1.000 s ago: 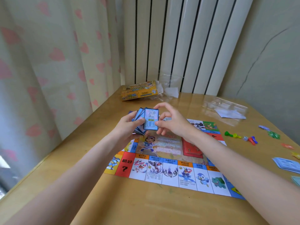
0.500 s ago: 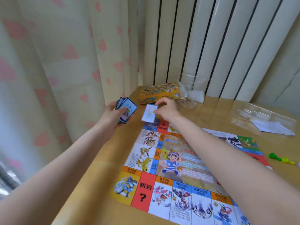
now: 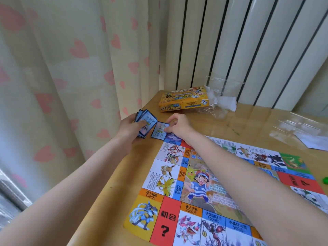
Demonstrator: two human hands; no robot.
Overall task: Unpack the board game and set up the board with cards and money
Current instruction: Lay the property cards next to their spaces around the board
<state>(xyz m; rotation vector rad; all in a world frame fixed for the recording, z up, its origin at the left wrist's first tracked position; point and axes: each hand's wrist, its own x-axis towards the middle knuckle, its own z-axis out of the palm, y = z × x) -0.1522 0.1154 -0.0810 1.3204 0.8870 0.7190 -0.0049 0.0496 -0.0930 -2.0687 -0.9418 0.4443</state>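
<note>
- My left hand (image 3: 130, 127) grips the fanned deck (image 3: 145, 125) at the table's left edge, with the curtain (image 3: 71, 77) hanging just beside it, so there is little room on that side.
- My right hand (image 3: 178, 124) pinches one card (image 3: 160, 130) near the board (image 3: 204, 183) corner; between my two hands only a narrow gap shows.
- Beyond my hands, bare wood lies before the yellow box (image 3: 184, 99) and crumpled plastic wrap (image 3: 219, 96), which block the far corner against the radiator (image 3: 248, 50).
- A bare strip of table (image 3: 110, 201) runs between the board's left side and the table's edge.
- My right forearm crosses above the board's upper part.
</note>
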